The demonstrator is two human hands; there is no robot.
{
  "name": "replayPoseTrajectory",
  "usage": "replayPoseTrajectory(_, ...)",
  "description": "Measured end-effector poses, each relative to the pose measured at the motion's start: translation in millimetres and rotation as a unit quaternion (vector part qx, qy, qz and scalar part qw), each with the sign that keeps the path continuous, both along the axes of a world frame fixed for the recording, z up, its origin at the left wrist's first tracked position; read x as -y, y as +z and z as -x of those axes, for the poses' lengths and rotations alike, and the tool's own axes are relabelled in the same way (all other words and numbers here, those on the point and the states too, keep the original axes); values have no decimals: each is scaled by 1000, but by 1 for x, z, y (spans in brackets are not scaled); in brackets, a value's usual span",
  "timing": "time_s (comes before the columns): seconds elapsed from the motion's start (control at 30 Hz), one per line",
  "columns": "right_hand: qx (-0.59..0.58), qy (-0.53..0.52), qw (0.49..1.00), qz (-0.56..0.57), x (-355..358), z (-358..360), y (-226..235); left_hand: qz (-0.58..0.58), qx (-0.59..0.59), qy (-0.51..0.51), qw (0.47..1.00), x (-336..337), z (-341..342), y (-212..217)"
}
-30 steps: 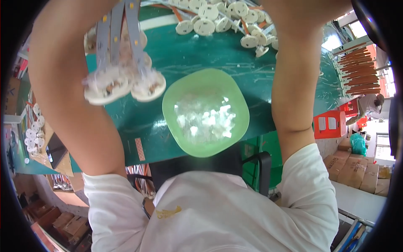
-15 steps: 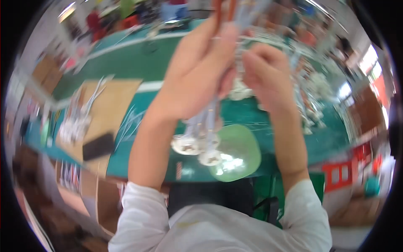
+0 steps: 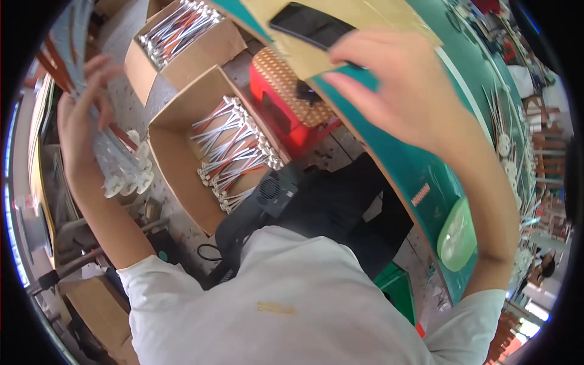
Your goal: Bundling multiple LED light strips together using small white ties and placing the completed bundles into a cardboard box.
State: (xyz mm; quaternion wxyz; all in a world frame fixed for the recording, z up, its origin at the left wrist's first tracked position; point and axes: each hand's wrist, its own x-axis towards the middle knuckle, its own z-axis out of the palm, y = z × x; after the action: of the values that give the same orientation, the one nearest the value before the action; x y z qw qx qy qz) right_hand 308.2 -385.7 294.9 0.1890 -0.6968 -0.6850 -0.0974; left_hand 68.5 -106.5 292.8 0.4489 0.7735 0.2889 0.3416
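Observation:
Off to the left, my left hand (image 3: 88,115) is closed round a bundle of grey and orange sleeved wires (image 3: 112,155) with white round ends hanging below the fingers. Beneath and right of it, an open cardboard box (image 3: 176,131) on the floor holds rows of similar wires (image 3: 234,152). My right hand (image 3: 395,85) is over the green table's edge, thumb and fingers apart, with nothing seen in it. Its fingertips overlap the near end of a black phone (image 3: 310,25), and whether they touch it I cannot tell.
A second box (image 3: 143,76) of wires stands beyond the first. Between box and table (image 3: 426,167) is a red stool (image 3: 283,118) with a woven top. A light green tray-like dish (image 3: 459,234) lies near the table edge. More wires (image 3: 505,146) lie farther along the table.
My view has turned left from the table to the boxes on the floor. The left hand has carried the bundle away from the table; the right hand has parted from it and opened.

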Motion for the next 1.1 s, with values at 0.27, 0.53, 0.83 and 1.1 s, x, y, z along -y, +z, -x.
replayPoseTrajectory(0.27, 47, 198, 972, 121, -77, 4, -87, -50, -147, 58, 986, -114, 46, -294)
replayPoseTrajectory(0.53, -45, 167, 969, 175, -81, -14, -74, -114, -483, -112, 861, -88, 16, -465)
replayPoseTrajectory(0.83, -14, 186, 950, 250, -58, -26, -65, -264, -566, -156, 765, -155, 16, -629)
replayPoseTrajectory(1.1, -64, 217, 966, 124, -94, -23, -95, -163, -567, -137, 796, -116, 8, -699)
